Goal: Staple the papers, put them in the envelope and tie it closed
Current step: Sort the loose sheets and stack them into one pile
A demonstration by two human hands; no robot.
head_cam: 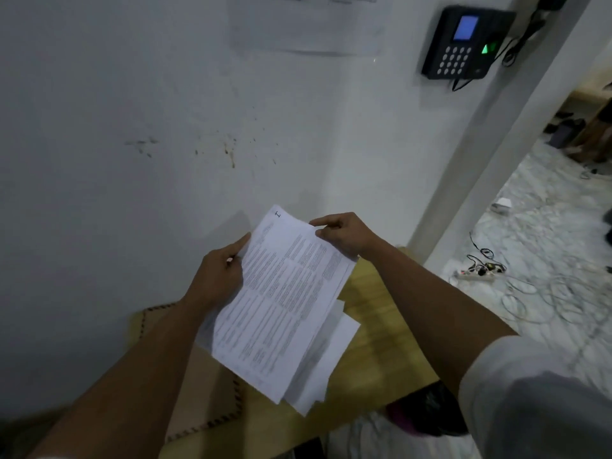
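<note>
White wall fills most of the frame, scuffed with brown specks near the middle, and a black keypad terminal with a lit blue screen hangs at the upper right. Below, a yellow wooden table runs along the lower centre.

Both hands hold a stack of printed papers up above the table at the centre of the frame. The left hand grips the stack's left edge, thumb curled over the front sheet and the fingers hidden behind. The right hand pinches the upper right corner between thumb and bent fingers. The lower sheets fan out unevenly at the bottom.

A brown envelope with a striped border lies flat on the table at the lower left, largely covered by the left forearm and the papers. The print is too blurred to read. A power strip and tangled cables lie on the marbled floor at the right.
</note>
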